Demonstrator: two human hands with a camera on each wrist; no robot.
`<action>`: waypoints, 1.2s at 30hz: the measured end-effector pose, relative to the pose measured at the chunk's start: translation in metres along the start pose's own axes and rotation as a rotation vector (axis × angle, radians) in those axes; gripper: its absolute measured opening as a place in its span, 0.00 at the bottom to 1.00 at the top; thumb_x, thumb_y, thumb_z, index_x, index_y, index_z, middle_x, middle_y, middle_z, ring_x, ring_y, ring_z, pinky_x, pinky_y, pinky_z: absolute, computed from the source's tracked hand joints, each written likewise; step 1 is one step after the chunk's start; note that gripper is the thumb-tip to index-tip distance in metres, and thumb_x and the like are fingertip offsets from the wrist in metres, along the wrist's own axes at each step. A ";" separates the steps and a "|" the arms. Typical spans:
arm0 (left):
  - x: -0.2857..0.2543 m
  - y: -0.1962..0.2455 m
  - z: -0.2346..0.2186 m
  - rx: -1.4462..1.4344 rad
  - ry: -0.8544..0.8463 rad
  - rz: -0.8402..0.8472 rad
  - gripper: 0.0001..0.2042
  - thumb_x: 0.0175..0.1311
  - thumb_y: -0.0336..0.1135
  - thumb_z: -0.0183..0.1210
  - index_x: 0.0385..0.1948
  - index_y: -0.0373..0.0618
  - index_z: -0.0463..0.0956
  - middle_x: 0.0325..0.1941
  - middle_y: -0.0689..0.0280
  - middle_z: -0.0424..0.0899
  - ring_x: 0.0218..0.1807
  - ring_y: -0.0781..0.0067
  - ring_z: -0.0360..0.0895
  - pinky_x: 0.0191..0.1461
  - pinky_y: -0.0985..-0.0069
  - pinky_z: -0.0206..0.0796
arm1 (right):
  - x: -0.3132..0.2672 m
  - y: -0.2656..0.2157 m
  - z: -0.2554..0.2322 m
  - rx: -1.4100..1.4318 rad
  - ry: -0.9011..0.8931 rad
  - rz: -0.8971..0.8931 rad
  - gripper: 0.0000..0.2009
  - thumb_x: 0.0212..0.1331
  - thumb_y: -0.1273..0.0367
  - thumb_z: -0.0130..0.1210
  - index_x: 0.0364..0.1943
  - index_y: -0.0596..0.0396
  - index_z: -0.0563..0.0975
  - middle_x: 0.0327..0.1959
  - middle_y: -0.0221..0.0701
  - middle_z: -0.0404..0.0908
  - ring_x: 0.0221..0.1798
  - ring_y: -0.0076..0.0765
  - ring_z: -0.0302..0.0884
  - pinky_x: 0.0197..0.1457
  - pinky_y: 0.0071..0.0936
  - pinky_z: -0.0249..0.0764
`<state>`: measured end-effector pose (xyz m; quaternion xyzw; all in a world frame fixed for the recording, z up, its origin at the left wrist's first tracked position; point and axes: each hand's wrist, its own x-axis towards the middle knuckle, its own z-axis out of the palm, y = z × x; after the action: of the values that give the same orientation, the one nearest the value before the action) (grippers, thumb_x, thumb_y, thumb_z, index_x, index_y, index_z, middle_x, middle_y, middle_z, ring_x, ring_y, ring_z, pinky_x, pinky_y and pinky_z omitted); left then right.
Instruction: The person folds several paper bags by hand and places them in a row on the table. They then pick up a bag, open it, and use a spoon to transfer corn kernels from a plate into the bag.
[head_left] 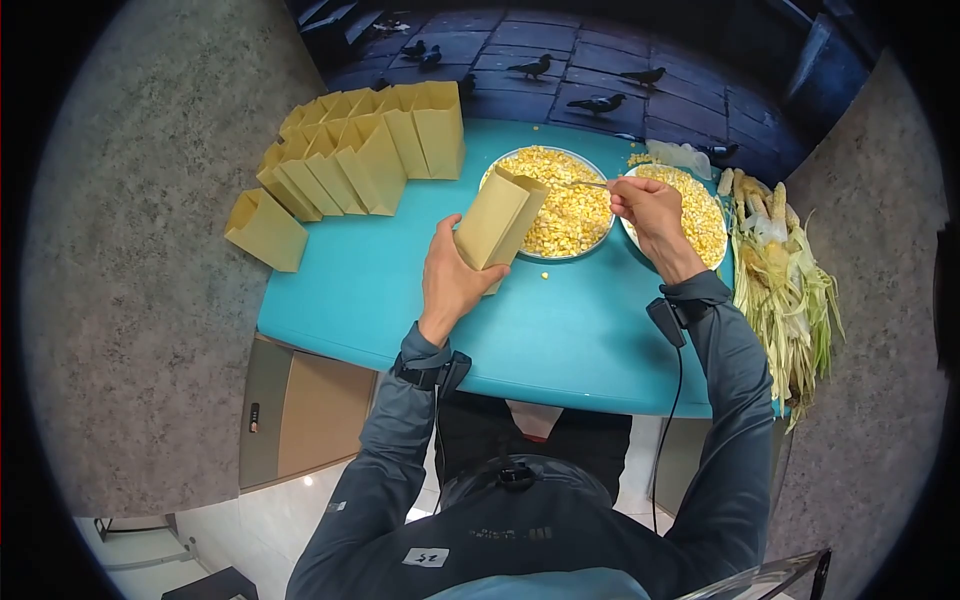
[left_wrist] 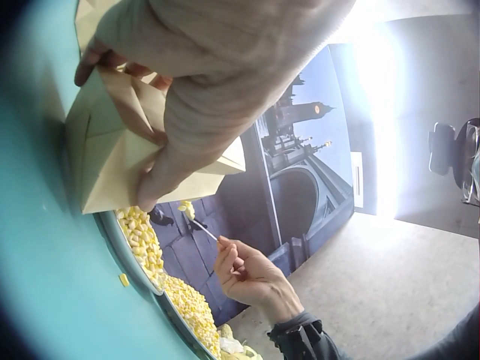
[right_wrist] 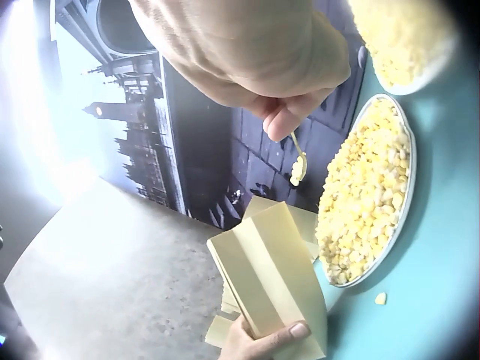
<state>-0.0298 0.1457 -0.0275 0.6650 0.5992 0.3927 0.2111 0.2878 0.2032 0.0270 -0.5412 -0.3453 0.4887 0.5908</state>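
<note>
My left hand point(head_left: 452, 280) grips a tan paper bag point(head_left: 498, 222) around its lower part, thumb on one side and fingers on the other. The bag leans to the right, its top at the left edge of a round plate point(head_left: 566, 258) heaped with yellow corn kernels point(head_left: 570, 225). Above the kernels, my right hand point(head_left: 655, 215) pinches the handle of a small spoon point(right_wrist: 304, 160). In the right wrist view the spoon's bowl carries a few kernels point(right_wrist: 297, 171), held apart from the bag's top.
A second plate of kernels point(head_left: 690, 205) stands to the right. Beyond it lie corn cobs with husks point(head_left: 785, 270). Several upright paper bags point(head_left: 370, 165) stand in rows at the back left of the turquoise table point(head_left: 400, 250). A loose kernel point(head_left: 545, 275) lies near the front.
</note>
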 end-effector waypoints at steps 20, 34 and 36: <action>-0.004 0.009 0.001 -0.051 -0.049 -0.037 0.51 0.41 0.39 0.88 0.71 0.38 0.67 0.63 0.47 0.83 0.65 0.44 0.82 0.66 0.55 0.77 | -0.038 -0.032 0.015 -0.768 -0.178 -1.127 0.01 0.60 0.77 0.67 0.35 0.60 0.87 0.29 0.39 0.87 0.31 0.39 0.87 0.34 0.31 0.78; -0.008 0.009 0.000 -0.042 -0.022 -0.028 0.49 0.43 0.38 0.88 0.69 0.37 0.68 0.64 0.48 0.83 0.64 0.45 0.82 0.67 0.55 0.76 | -0.003 0.064 0.018 -0.188 -0.040 -0.024 0.05 0.63 0.77 0.68 0.34 0.69 0.87 0.29 0.36 0.89 0.29 0.26 0.87 0.33 0.23 0.84; -0.007 0.007 0.000 -0.046 -0.021 -0.024 0.49 0.43 0.38 0.88 0.69 0.37 0.68 0.64 0.48 0.83 0.65 0.45 0.82 0.67 0.55 0.76 | 0.000 0.065 0.017 -0.041 -0.005 0.107 0.04 0.64 0.79 0.68 0.37 0.70 0.86 0.32 0.38 0.89 0.29 0.28 0.87 0.33 0.22 0.85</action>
<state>-0.0251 0.1374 -0.0240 0.6570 0.5957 0.3966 0.2372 0.2585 0.2044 -0.0336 -0.5697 -0.3271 0.5138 0.5518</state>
